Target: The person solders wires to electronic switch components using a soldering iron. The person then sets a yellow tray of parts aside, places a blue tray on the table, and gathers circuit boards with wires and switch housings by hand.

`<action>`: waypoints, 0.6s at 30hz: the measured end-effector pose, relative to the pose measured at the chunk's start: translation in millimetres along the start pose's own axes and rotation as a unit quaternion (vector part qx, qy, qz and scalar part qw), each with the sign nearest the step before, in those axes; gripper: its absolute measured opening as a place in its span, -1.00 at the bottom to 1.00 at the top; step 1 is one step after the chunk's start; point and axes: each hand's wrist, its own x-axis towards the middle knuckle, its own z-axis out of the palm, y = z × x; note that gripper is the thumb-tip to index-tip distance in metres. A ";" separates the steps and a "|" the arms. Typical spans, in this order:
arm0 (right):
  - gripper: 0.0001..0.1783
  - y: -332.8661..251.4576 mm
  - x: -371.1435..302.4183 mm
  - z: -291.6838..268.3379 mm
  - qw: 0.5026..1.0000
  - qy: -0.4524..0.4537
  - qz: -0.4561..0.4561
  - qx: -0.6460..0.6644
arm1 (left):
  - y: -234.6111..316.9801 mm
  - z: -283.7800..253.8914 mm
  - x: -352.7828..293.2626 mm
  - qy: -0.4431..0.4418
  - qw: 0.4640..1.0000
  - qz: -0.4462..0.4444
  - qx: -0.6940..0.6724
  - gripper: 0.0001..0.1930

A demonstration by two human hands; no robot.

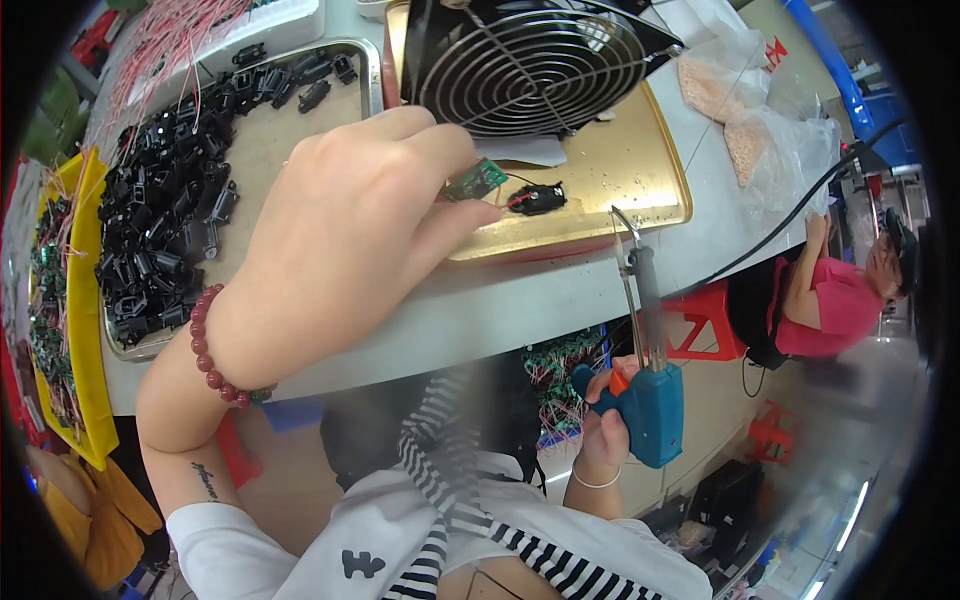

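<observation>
My left hand pinches a small green circuit board between thumb and fingers, over the front edge of a gold-coloured tray. Thin wires run from the board to a small black plastic housing on that tray, just right of my fingertips. Lower and to the right, my right hand is wrapped round the handle of a blue soldering gun with an orange-red trigger. Its long metal tip points up and reaches the tray's front right, apart from the black housing.
A black fan with a wire guard stands at the back of the gold tray. At left, a metal tray holds many black housings; beside it is a yellow bin. Plastic bags of pellets lie right. A person sits far right.
</observation>
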 end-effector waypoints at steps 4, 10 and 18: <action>-0.30 1.0 -2.1 -6.5 1.000 0.004 0.021 0.007 | 14.9 -3.3 6.3 0.050 0.996 0.064 0.034 -0.83; -0.28 5.2 -4.6 -12.4 1.000 0.010 0.016 0.006 | 19.6 -6.0 8.0 0.081 0.995 0.066 0.004 -0.85; -0.41 0.7 -6.7 -1.8 0.998 0.037 -0.020 0.053 | 24.4 -86.3 -23.1 0.022 0.992 -0.095 -0.084 -0.89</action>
